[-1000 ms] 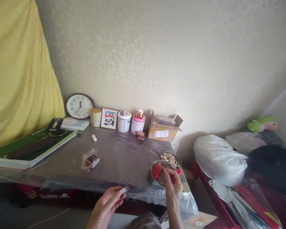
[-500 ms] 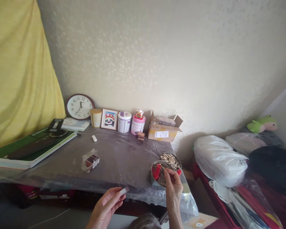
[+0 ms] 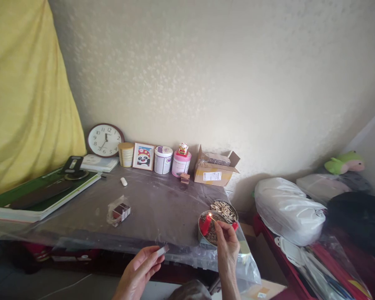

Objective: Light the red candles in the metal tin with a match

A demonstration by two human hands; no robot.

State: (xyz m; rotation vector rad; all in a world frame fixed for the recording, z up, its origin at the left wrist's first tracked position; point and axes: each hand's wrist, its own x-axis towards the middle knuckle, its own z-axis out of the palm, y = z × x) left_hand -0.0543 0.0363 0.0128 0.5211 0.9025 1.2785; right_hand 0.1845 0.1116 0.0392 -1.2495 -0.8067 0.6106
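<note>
Between the fingertips of my right hand (image 3: 227, 246) is a thin match (image 3: 214, 219), its far end at the top of a red candle (image 3: 206, 226). A small bright flame (image 3: 210, 214) shows there; whether it burns on the wick, the match or both I cannot tell. The candle leans slightly in a round tin (image 3: 202, 238) of dark grains. Part of a second red candle (image 3: 235, 225) shows behind my right hand. My left hand (image 3: 140, 266) is closed on a small matchbox (image 3: 162, 250) near the table's front edge.
Behind the tin stands a bowl of matchsticks (image 3: 221, 208). A plastic-wrapped pack of matchboxes (image 3: 120, 211) lies on the plastic-covered table (image 3: 159, 208). An open cardboard box (image 3: 212, 175), canisters (image 3: 163, 160), a picture frame (image 3: 143, 156) and a clock (image 3: 105, 141) line the wall.
A bright flame now shows at the candle's top and the match tip, where none stood out before. Both hands have stayed almost still.
</note>
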